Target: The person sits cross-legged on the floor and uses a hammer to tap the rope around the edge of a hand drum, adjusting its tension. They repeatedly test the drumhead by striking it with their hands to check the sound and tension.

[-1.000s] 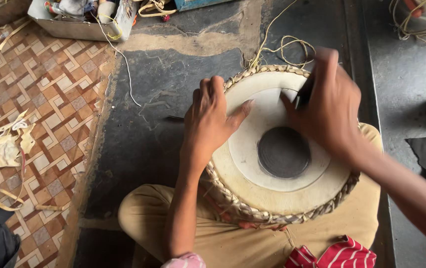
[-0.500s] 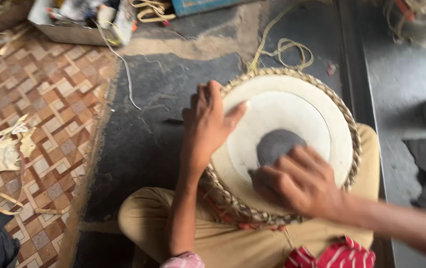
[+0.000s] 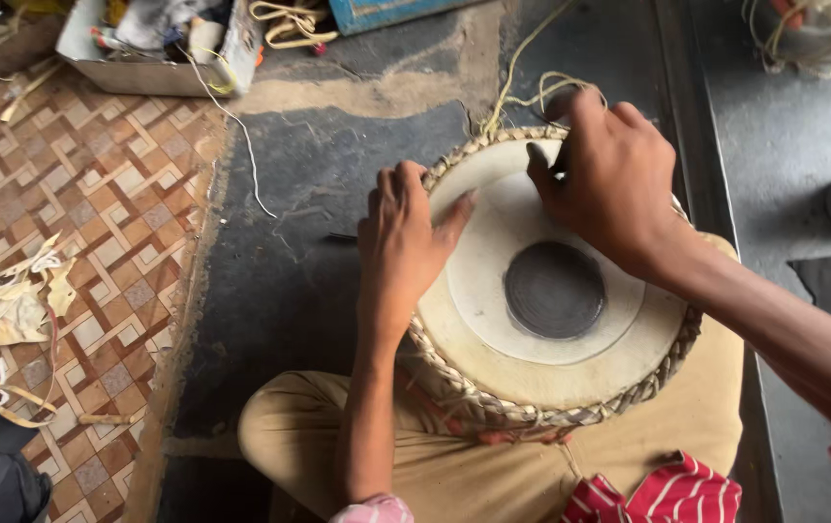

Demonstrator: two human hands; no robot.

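Over the grey floor point(image 3: 319, 165), our left hand point(image 3: 401, 247) lies flat and released on the drum point(image 3: 551, 378); our right hand point(image 3: 614, 179) is clenched at its far rim.

Dark floor point(image 3: 319, 174), patterned tiles point(image 3: 96, 194), cardboard box point(image 3: 144, 68), possibly leather scraps point(image 3: 9, 310)

A: One drum point(image 3: 551, 320) in the lap, one dark spot point(image 3: 555, 290) at its middle.

B: Two hands on it, left hand point(image 3: 404, 247) and right hand point(image 3: 619, 179). One box point(image 3: 144, 70) beyond the drum.
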